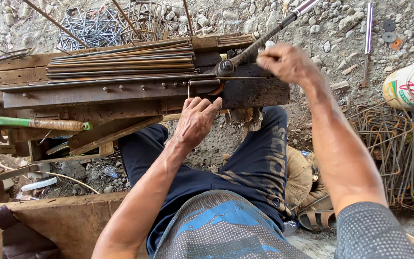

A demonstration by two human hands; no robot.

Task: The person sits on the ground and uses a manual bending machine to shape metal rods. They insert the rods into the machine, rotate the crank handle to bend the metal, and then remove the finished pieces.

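Under the right grip (287,62), which is clenched around it, a long metal lever bar (264,38) slants up and away toward the gravel; its lower end meets a round pivot (224,67) on the rusty bending jig (168,91) fixed to the wooden desk (10,67). The left grip (196,120) lies lower and nearer the body, fingers stretched forward and pressed on the front edge of the jig, where a thin steel rod (202,79) has been bent into a corner just ahead of the fingertips. Whether those fingers pinch the rod or only press against it cannot be told.

Beyond the left grip, a bundle of straight rods (120,60) lies side by side across the desk, running out to its left. Farther left of that grip, a hammer with a green and tan handle (34,123) rests on a lower plank. Beyond the bundle, a heap of bent wire stirrups (101,26) sits on the gravel. To the right of the right grip, a second stack of rusty rectangular stirrups (398,153) stands on the ground, with a white and red sack (410,84) just past it. Below both grips, the person's dark trousers (245,168) show, and a sandal (317,219) lies by the right leg.
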